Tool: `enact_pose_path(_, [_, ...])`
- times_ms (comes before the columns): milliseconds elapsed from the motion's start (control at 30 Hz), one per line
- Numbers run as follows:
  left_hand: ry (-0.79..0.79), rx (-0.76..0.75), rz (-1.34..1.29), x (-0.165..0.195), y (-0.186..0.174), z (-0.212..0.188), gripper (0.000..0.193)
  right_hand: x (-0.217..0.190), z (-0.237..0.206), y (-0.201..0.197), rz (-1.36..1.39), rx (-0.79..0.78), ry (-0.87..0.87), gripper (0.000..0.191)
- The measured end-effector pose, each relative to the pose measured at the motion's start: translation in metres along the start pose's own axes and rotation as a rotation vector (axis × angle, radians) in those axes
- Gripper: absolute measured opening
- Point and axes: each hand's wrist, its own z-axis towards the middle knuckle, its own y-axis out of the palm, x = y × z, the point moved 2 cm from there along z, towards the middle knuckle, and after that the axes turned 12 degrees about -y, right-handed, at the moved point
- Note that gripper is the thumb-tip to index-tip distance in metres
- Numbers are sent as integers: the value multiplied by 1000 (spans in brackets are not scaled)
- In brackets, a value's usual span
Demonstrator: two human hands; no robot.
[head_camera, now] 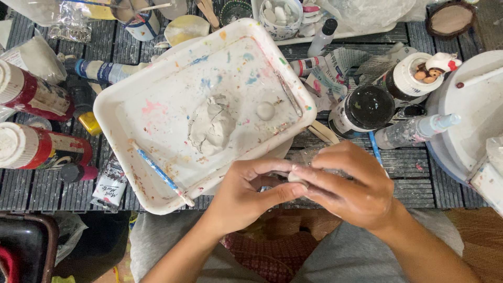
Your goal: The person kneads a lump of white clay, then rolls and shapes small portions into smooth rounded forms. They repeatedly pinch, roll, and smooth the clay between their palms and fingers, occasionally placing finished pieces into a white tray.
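Note:
My left hand (246, 191) and my right hand (348, 183) meet at the table's near edge, fingertips pinching a small pale lump of clay (295, 177) between them. Just beyond them sits a white paint-speckled tray (157, 68). In the tray lie a larger flattened mass of white clay (211, 127) and a small clay ball (265, 110). A thin blue-handled brush (157, 170) rests along the tray's near left side, and a thin metal tool (289, 94) leans on its right wall.
Red-labelled paint bottles (36, 149) lie at the left. A black-capped jar (364, 108), a small spray bottle (414, 131) and a white round stand (471, 110) crowd the right. Cups and a bowl of white pieces (280, 15) line the back. A paint tube (110, 186) lies near the left front.

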Motion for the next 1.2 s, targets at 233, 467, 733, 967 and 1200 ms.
enact_pose_path(233, [228, 98, 318, 16, -3, -8, 21, 1, 3, -4, 89, -110, 52, 51])
enact_pose_path(467, [197, 61, 315, 18, -5, -8, 20, -3, 4, -8, 81, -101, -6, 40])
enact_pose_path(733, [226, 138, 213, 16, -5, -8, 28, -2, 3, -8, 39, -50, 80, 40])
enact_pose_path(967, [325, 185, 271, 13, 0, -10, 19, -5, 6, -6, -35, -16, -138, 37])
enact_pose_path(1200, [169, 71, 44, 6, 3, -7, 20, -14, 2, -11, -207, -89, -210, 36])
